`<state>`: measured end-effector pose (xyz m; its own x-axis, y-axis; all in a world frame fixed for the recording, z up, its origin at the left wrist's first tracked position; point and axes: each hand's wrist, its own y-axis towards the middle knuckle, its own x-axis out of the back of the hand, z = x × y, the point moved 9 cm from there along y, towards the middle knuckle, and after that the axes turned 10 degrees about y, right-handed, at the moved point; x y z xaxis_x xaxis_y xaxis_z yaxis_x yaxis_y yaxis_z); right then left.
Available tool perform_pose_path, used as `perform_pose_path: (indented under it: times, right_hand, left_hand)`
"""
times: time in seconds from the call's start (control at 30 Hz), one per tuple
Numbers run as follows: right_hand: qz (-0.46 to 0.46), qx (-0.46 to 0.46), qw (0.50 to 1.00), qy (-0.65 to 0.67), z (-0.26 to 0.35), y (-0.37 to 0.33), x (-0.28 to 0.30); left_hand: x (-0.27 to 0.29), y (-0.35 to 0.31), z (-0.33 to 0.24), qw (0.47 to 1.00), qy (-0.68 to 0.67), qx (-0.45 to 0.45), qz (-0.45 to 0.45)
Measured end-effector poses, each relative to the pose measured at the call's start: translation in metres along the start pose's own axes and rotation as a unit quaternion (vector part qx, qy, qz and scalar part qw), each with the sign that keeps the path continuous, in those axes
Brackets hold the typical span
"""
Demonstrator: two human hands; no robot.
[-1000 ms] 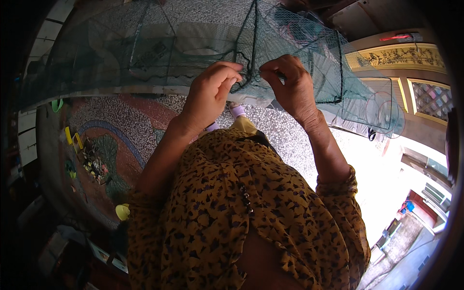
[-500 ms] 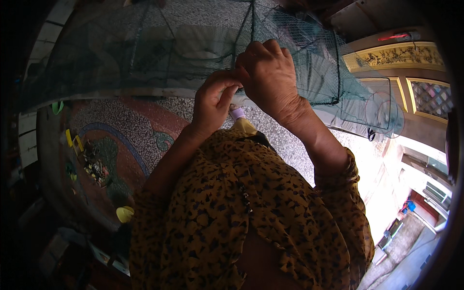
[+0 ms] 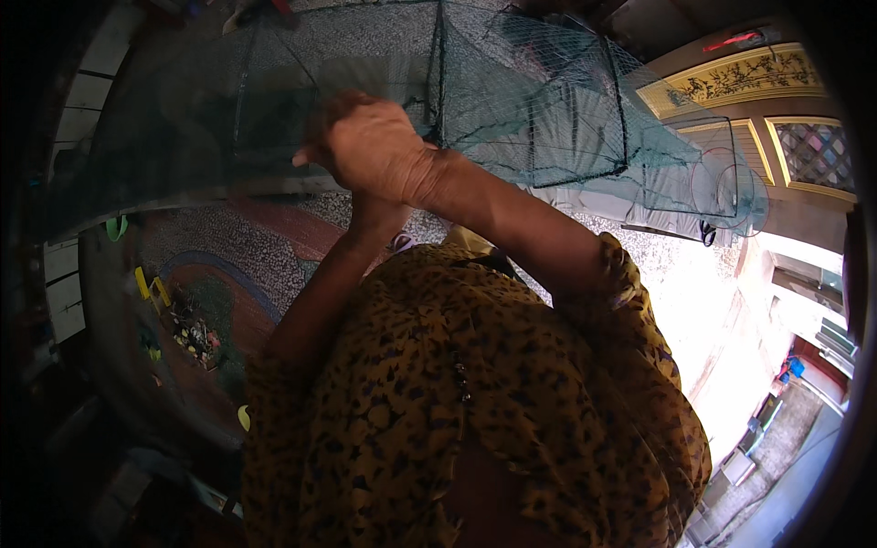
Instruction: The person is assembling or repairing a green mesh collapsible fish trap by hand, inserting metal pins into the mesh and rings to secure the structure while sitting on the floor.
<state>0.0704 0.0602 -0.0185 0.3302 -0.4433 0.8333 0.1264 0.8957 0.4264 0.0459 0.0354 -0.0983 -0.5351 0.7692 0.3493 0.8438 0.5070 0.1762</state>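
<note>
A long green mesh net trap with dark square frames stretches across in front of me. My right hand is crossed over to the left, in front of the net, its fingers curled and smeared by motion. Whatever it may grip is hidden. Beneath it lies my left hand, of which mostly the wrist shows; its fingers are covered by the right hand. Both hands are close together, at a dark stretch of the netting.
Pale cloth lies behind and under the net. A pebbled floor with coloured curves spreads below. To the left are a yellow object and a pile of small bits. A gold-framed panel stands at the right.
My right hand has swung left across my left hand, which it now covers. The left hand has shifted slightly left and lower. The view has shifted a little.
</note>
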Motion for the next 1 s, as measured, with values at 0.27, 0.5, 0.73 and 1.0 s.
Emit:
perform_pose_path:
  times: [0.27,0.5,0.73,1.0]
  right_hand:
    - [-0.078,-0.064,0.792,0.602,0.016,0.013,0.119]
    - [-0.107,0.075,0.41,0.903,-0.003,-0.057,0.256]
    - [-0.09,0.159,0.462,0.868,0.008,-0.084,0.31]
    - [-0.112,-0.209,0.849,0.472,-0.04,-0.103,0.178]
  left_hand:
    - [0.013,-0.006,-0.031,0.996,-0.01,-0.046,-0.077]
    - [0.0,0.01,-0.087,0.988,0.05,-0.137,-0.05]
    - [-0.001,0.019,-0.066,0.985,-0.041,-0.161,0.042]
    - [0.024,-0.002,-0.082,0.977,0.085,-0.174,0.084]
